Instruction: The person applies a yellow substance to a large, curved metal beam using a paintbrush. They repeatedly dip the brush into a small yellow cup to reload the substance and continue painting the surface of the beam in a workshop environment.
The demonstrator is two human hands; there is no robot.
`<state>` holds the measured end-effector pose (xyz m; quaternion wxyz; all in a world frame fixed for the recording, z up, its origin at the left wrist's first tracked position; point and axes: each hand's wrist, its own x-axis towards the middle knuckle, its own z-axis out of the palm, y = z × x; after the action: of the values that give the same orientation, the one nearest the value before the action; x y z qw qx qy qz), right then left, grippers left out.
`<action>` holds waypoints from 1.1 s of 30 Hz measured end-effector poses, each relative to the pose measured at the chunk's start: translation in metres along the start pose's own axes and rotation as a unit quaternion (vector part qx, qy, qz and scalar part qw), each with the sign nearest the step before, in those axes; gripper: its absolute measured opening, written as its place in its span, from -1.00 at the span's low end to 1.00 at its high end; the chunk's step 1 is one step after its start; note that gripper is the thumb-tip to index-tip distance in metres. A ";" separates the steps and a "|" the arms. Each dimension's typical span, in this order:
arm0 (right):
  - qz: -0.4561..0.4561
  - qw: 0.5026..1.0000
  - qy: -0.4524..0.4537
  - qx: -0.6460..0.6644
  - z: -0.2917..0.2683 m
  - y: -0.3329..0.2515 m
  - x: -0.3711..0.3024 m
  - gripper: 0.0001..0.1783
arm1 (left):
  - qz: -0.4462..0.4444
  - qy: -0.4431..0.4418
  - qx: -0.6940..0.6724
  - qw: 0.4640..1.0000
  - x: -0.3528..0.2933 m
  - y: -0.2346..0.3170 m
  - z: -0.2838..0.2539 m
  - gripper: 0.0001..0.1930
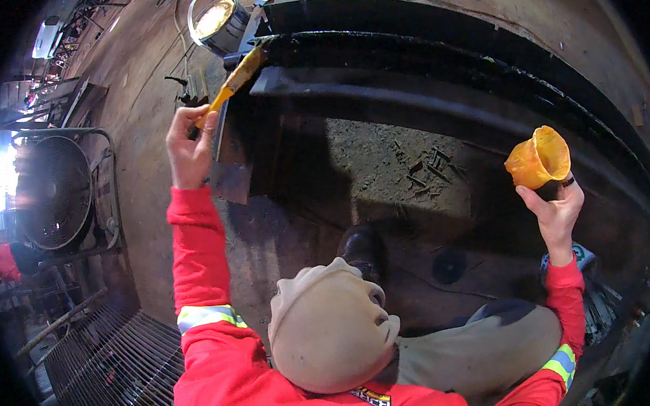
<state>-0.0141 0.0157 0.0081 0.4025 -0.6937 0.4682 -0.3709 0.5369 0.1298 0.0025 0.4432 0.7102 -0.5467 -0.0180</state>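
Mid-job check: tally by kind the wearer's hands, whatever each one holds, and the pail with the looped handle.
Hands: 2 (left hand, right hand)
Brush: 1, in the left
Yellow-orange cup: 1, in the right
Pail: 1
Total: 5

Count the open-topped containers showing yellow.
2: the cup raised in the right hand, and the pail at top left, just beyond the brush in the left hand. More could be hidden behind the dark beam.
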 end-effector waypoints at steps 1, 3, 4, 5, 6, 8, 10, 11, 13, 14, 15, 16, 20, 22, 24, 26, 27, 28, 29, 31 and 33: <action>0.002 1.000 0.002 -0.012 -0.001 0.002 0.000 -0.39 | 0.026 -0.024 0.032 0.999 0.007 0.001 -0.007 -0.85; 0.007 0.999 0.005 -0.035 -0.002 0.003 -0.001 -0.39 | 0.078 -0.072 0.096 0.990 0.038 0.002 -0.016 -0.85; 0.014 1.000 0.003 -0.015 0.000 0.002 0.000 -0.39 | 0.091 -0.082 0.082 0.989 0.056 -0.004 -0.015 -0.85; 0.023 1.000 -0.002 0.007 0.004 0.000 0.000 -0.38 | 0.102 -0.093 0.072 0.988 0.073 -0.009 -0.015 -0.85; 0.033 0.999 -0.003 0.026 0.005 -0.003 0.000 -0.38 | 0.114 -0.104 0.057 0.986 0.085 -0.011 -0.014 -0.85; 0.005 1.000 -0.001 -0.001 0.005 -0.005 0.001 -0.38 | 0.106 -0.136 0.062 0.983 0.101 -0.001 -0.023 -0.86; 0.001 1.000 0.001 -0.014 0.004 -0.006 0.000 -0.38 | 0.099 -0.146 0.055 0.983 0.108 0.003 -0.028 -0.86; 0.006 1.000 0.002 -0.011 0.003 -0.007 0.000 -0.37 | 0.097 -0.136 0.047 0.985 0.105 0.006 -0.033 -0.86; 0.011 1.000 0.005 -0.010 0.000 -0.007 -0.001 -0.37 | 0.101 -0.110 0.048 0.988 0.093 0.012 -0.035 -0.87; 0.009 1.000 0.007 -0.011 -0.001 -0.005 -0.002 -0.37 | 0.110 -0.125 0.047 0.985 0.090 0.012 -0.029 -0.87; 0.004 1.000 0.008 -0.010 -0.002 -0.005 -0.002 -0.37 | 0.118 -0.136 0.051 0.982 0.085 0.014 -0.028 -0.87; 0.001 1.000 0.005 -0.012 -0.001 -0.005 -0.002 -0.37 | 0.127 -0.146 0.054 0.980 0.081 0.016 -0.025 -0.86; -0.014 1.000 0.000 -0.010 0.000 -0.011 -0.001 -0.37 | 0.194 -0.137 0.097 0.967 0.094 0.036 0.011 -0.87; -0.016 1.000 0.001 -0.005 0.002 -0.011 -0.001 -0.38 | 0.225 -0.142 0.086 0.960 0.101 0.046 0.019 -0.87; -0.009 1.000 0.001 -0.010 0.002 -0.011 -0.001 -0.39 | 0.239 -0.146 0.082 0.957 0.102 0.056 0.025 -0.86; -0.010 1.000 0.002 -0.009 0.001 -0.010 -0.001 -0.40 | 0.251 -0.181 0.090 0.947 0.105 0.065 0.031 -0.87; -0.011 1.000 0.001 -0.013 -0.001 -0.010 -0.001 -0.40 | 0.266 -0.185 0.094 0.941 0.106 0.070 0.041 -0.87; -0.016 1.000 0.003 -0.015 -0.002 -0.010 -0.001 -0.40 | 0.281 -0.190 0.098 0.936 0.107 0.076 0.048 -0.87; -0.021 1.000 0.004 -0.017 -0.002 -0.010 -0.001 -0.40 | 0.263 -0.190 0.114 0.939 0.107 0.084 0.050 -0.85; -0.030 0.999 0.007 -0.024 -0.003 -0.010 -0.002 -0.39 | 0.238 -0.166 0.075 0.954 0.108 0.084 0.044 -0.84; -0.041 0.999 0.009 -0.029 0.000 -0.012 -0.002 -0.39 | 0.183 -0.151 0.025 0.971 0.107 0.072 0.029 -0.83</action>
<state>-0.0107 0.0200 0.0184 0.3622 -0.7202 0.4535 -0.3801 0.5103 0.0269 0.0809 0.3337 0.5980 -0.7281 -0.0299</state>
